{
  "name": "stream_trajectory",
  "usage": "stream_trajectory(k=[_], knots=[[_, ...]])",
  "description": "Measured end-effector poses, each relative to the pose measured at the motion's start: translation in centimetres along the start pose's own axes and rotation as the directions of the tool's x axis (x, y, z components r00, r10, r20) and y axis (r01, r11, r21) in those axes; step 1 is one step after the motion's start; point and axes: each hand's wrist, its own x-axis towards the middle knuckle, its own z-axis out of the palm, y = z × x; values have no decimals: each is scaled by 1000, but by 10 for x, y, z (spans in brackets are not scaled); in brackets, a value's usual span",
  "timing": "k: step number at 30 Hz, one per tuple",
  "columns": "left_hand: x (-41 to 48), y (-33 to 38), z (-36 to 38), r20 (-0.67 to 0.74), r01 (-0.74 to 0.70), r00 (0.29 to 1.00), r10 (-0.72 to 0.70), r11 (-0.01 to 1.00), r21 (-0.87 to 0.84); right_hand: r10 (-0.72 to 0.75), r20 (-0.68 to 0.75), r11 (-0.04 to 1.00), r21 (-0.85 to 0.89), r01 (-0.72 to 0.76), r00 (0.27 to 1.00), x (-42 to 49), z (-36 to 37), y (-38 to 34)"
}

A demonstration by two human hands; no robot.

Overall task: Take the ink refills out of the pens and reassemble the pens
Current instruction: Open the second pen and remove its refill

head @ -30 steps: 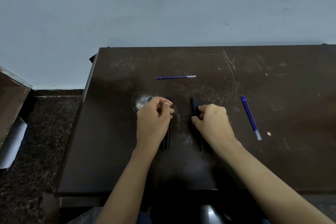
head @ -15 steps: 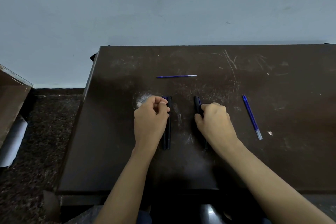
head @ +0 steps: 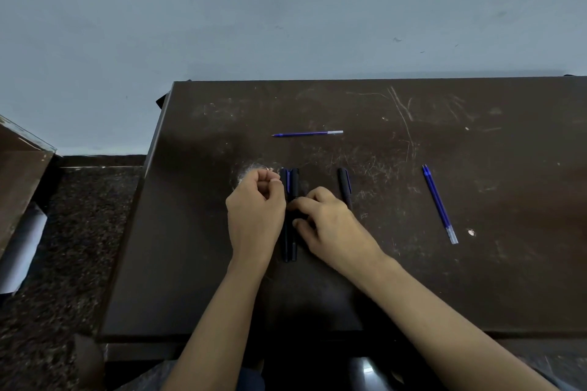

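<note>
On the dark, scratched worktop, two black pens lie side by side, touching, running from 12 to 6 o'clock. The left hand sits just at their 9 o'clock side, curled into a loose fist with thumb against forefinger; whether anything is pinched in that grip cannot be told. The right hand comes in from 4 o'clock, its grip narrow, fingertips touching the right-hand pen of the pair at mid-barrel without visibly enclosing it. A third black pen lies alone at the pair's 3 o'clock, its lower part hidden behind the right hand. One blue refill lies crosswise at 12 o'clock, well apart. Two more refills lie together far out at 3 o'clock.
</note>
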Motion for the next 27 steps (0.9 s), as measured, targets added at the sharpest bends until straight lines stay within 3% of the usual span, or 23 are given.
stream_trajectory(k=[12,16,20,27], knots=[[2,-4,1,20,26,999,-26,1000,12,127,-96,977,-162,-141,987,0,-1,3],[3,-4,3,41,30,999,-29,999,-24,187,-209,980,101,-169,960,1,-4,5],[4,-7,8,181,69,983,-43,988,-138,261,-210,870,475,-135,942,0,-11,-2],[7,-11,13,348,145,937,-39,948,-284,226,-177,797,599,-77,958,0,-11,-1]])
